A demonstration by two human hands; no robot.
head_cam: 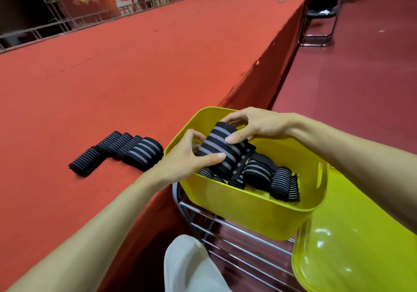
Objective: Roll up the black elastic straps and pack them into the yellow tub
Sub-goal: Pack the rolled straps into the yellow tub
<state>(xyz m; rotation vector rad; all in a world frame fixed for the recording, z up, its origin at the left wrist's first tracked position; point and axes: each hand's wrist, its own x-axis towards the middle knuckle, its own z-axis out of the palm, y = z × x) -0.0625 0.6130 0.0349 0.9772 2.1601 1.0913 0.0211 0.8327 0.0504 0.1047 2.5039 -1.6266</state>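
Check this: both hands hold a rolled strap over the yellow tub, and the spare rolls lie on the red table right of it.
One slip. The head view shows the spare rolls on the red table left of the tub, not right. The left hand and right hand hold a rolled strap over the tub.

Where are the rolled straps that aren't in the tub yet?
In the head view, the rolled straps lie in a row on the red table, just left of the yellow tub.
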